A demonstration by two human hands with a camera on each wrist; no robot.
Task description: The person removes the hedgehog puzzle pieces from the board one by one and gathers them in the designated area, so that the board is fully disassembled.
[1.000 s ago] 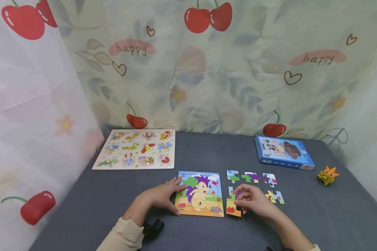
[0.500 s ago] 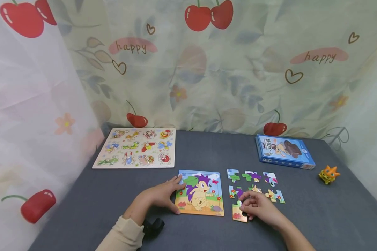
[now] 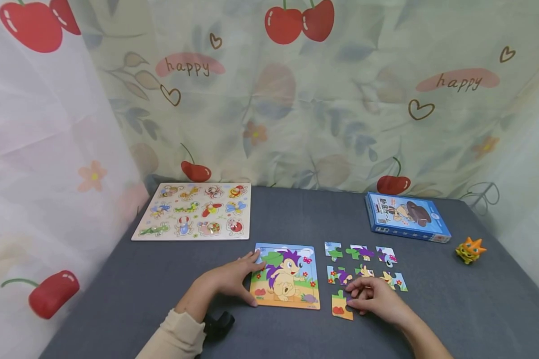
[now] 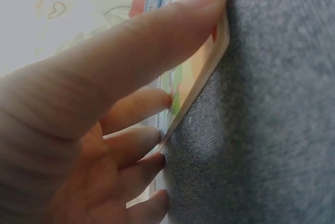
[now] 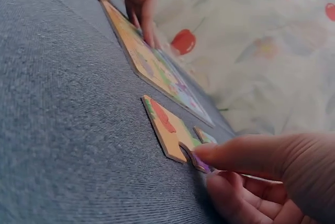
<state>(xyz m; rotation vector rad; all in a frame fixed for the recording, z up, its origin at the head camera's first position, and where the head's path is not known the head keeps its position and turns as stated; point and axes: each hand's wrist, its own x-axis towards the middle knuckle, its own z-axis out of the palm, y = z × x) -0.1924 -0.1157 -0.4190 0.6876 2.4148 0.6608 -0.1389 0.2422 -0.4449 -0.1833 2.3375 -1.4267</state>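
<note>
A square hedgehog puzzle board (image 3: 292, 276) lies flat on the grey table. My left hand (image 3: 235, 279) rests at its left side, thumb at the near corner and fingers along the edge; the left wrist view shows the thumb (image 4: 172, 30) over that corner. To the right of the board lies a jigsaw piece (image 3: 340, 305) with red shapes on orange. My right hand (image 3: 377, 299) holds this piece at its right edge, fingers curled. In the right wrist view the thumb tip touches the piece (image 5: 167, 127); part of the piece is hidden by the hand.
Several loose pieces lie in two rows beyond my right hand, among them a blue-green piece (image 3: 334, 251) and a pink-and-blue one (image 3: 387, 255). Farther back are an insect peg board (image 3: 195, 212), a blue box (image 3: 406, 217) and an orange spiky toy (image 3: 469, 250). A curtain (image 3: 296, 99) stands behind.
My right hand has moved the jigsaw piece slightly right and toward me, away from the row behind, and the piece now lies flatter. My left hand has stayed at the board.
</note>
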